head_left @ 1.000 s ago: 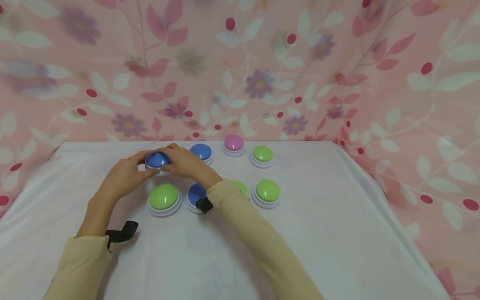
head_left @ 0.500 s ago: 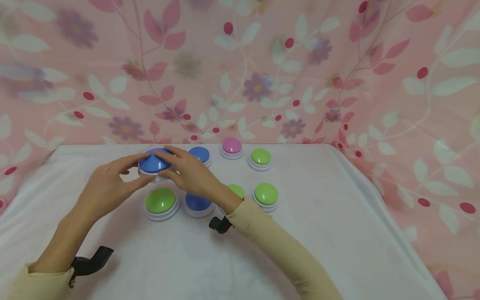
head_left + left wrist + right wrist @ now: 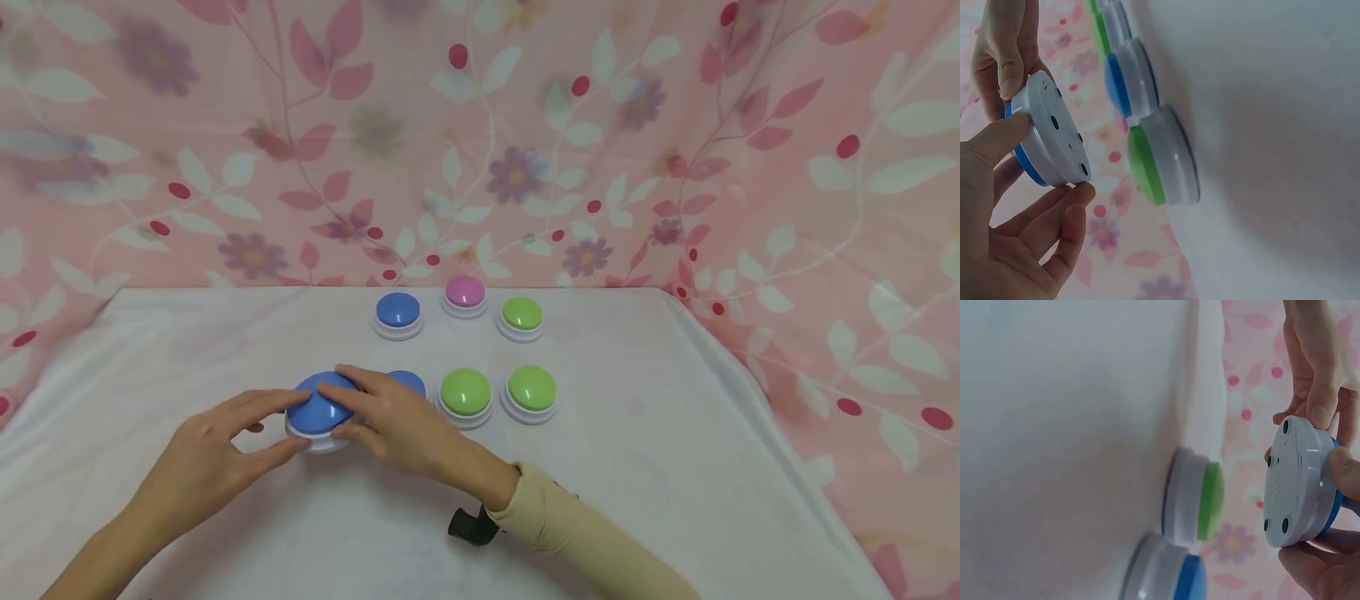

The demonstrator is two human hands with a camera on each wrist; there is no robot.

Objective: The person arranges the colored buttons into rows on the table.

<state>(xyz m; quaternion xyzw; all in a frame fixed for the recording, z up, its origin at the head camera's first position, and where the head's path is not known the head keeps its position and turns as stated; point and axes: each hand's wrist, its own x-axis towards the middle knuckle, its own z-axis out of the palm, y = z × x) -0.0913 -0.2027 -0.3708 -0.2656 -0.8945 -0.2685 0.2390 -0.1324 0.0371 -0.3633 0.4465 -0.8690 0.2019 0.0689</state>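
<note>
Both hands hold a blue-domed push button (image 3: pixel 318 407) with a white base, lifted off the cloth. My left hand (image 3: pixel 206 454) grips its left edge, thumb low and fingers on the dome. On the opposite edge my right hand (image 3: pixel 408 429) pinches it in the same way. The white underside (image 3: pixel 1288 481), with dark round feet, shows in the right wrist view. A green push button (image 3: pixel 1172 156) stands on the cloth beneath the held one and is hidden in the head view. Partly behind my right hand is another blue push button (image 3: pixel 408 382).
Two green push buttons (image 3: pixel 465 393) (image 3: pixel 532 390) continue the front row. Behind them stand a blue button (image 3: pixel 398 312), a pink button (image 3: pixel 465 293) and a green button (image 3: pixel 521 317). A white cloth (image 3: pixel 675 467) covers the table; a floral curtain (image 3: pixel 480 142) hangs behind.
The blue push button has come from the back left of the table toward me, held by both hands throughout. It now covers the front-left green button in the head view.
</note>
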